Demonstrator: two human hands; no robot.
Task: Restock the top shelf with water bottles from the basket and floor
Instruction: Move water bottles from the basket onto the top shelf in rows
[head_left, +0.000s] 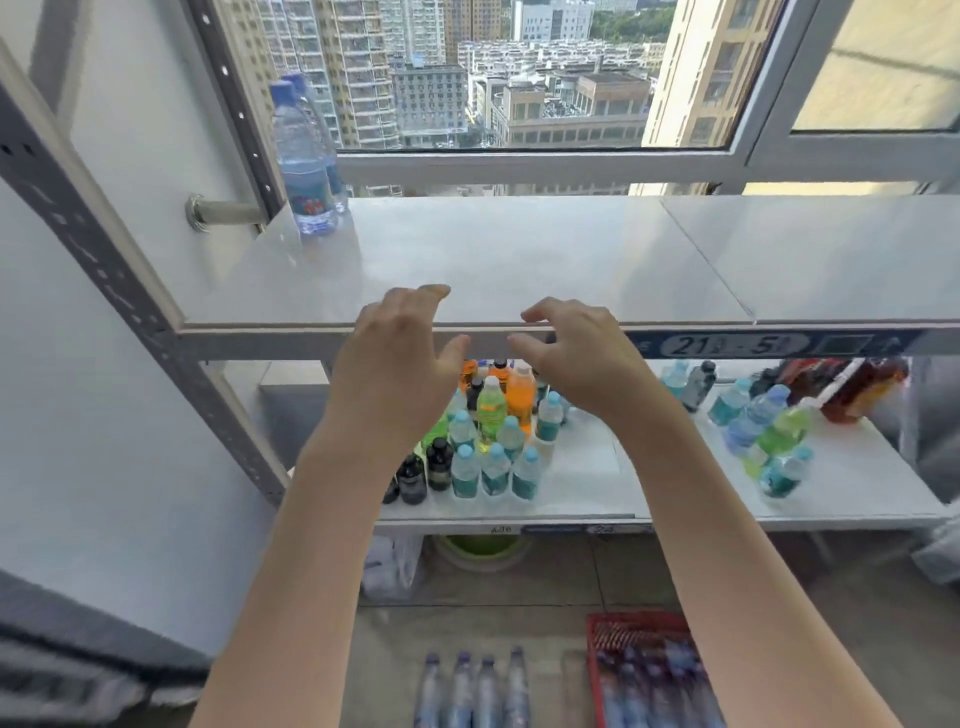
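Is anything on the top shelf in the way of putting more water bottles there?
Nothing visible is. Only two water bottles stand on the top shelf, in its far left corner.

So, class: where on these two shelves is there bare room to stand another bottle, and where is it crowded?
The top shelf is bare from the two water bottles at its back-left corner rightward. The lower shelf is bare between the central bottle cluster and the right-hand cluster; both are crowded.
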